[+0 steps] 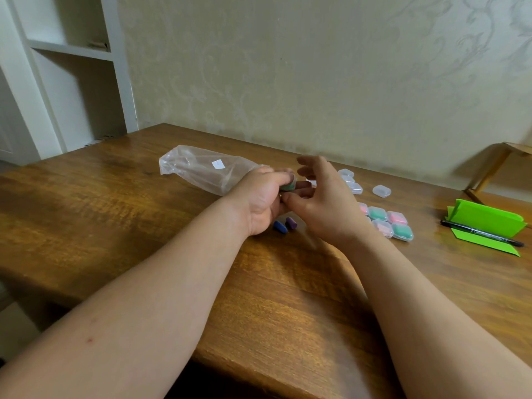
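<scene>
Head view, sole: over worktop [121, 226], facing forward-down to 12 o'clock; left hand [260, 201], right hand [326, 207] close.

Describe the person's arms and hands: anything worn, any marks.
Both arms are bare as far as the picture shows. There is no sleeve, watch or bracelet on the left forearm or the right forearm. The left hand and right hand wear no gloves. A glint by the left hand's fingers may be a ring, but it is too small to tell. The left forearm has a small reddish mark.
</scene>
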A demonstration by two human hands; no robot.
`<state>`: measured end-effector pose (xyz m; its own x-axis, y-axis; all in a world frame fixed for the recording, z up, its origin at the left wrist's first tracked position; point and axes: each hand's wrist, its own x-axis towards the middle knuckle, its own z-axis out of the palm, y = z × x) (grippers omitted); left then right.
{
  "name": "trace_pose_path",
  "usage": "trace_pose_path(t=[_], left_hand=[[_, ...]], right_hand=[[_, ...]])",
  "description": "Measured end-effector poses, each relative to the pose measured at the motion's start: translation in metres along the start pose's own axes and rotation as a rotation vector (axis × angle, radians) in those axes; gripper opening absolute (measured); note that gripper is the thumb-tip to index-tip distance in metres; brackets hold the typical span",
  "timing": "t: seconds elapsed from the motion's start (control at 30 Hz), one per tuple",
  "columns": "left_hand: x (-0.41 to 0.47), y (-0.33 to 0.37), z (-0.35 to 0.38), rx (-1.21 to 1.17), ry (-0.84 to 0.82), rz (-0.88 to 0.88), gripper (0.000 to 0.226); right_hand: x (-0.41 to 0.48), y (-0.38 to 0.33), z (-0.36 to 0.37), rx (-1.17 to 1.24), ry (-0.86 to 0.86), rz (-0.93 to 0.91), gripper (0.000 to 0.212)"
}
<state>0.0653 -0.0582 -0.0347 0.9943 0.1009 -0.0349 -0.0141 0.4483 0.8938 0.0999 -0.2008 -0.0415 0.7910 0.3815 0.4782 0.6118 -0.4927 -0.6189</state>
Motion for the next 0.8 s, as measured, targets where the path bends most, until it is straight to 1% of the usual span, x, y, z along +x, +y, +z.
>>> trace_pose_path(t=[0.17, 0.27, 0.33, 0.4, 0.47, 0.53, 0.57, 0.6, 0.67, 0.73, 0.8], left_hand=[[0.001, -0.001, 0.0, 0.019, -0.019, 0.019, 0.016], [0.002, -0.003, 0.0, 0.077, -0.052, 0.036, 0.017], [0.003, -0.005, 0.0, 0.107, -0.074, 0.045, 0.018], [0.001, -0.005, 0.002, 0.125, -0.092, 0.05, 0.02], [0.0, -0.006, 0.004, 0.153, -0.093, 0.06, 0.02], [-0.001, -0.008, 0.007, 0.176, -0.068, 0.069, 0.022], [-0.002, -0.009, 0.009, 0.224, -0.034, 0.093, 0.024], [-0.004, -0.009, 0.011, 0.331, 0.015, 0.143, 0.028], [-0.009, -0.01, 0.012, 0.598, 0.108, 0.313, 0.034], [-0.016, -0.011, 0.014, 0.704, 0.142, 0.482, 0.031], [-0.021, -0.014, 0.015, 0.759, 0.125, 0.577, 0.023]], right_hand=[[0.0, 0.001, 0.0, -0.014, 0.011, -0.023, 0.06], [0.0, -0.001, -0.002, -0.062, 0.029, -0.07, 0.044], [0.0, -0.001, -0.004, -0.1, 0.036, -0.083, 0.037], [0.0, -0.002, -0.008, -0.123, 0.044, -0.09, 0.035], [0.0, -0.002, -0.015, -0.141, 0.016, -0.086, 0.036], [0.001, -0.004, -0.022, -0.172, -0.032, -0.072, 0.036], [0.001, -0.004, -0.027, -0.187, -0.046, -0.068, 0.036], [0.001, -0.004, -0.033, -0.196, -0.043, -0.065, 0.038], [0.0, 0.0, -0.049, -0.207, -0.01, -0.042, 0.04], [-0.005, 0.009, -0.073, -0.22, 0.017, 0.009, 0.039], [-0.014, 0.023, -0.098, -0.226, 0.063, 0.066, 0.038]])
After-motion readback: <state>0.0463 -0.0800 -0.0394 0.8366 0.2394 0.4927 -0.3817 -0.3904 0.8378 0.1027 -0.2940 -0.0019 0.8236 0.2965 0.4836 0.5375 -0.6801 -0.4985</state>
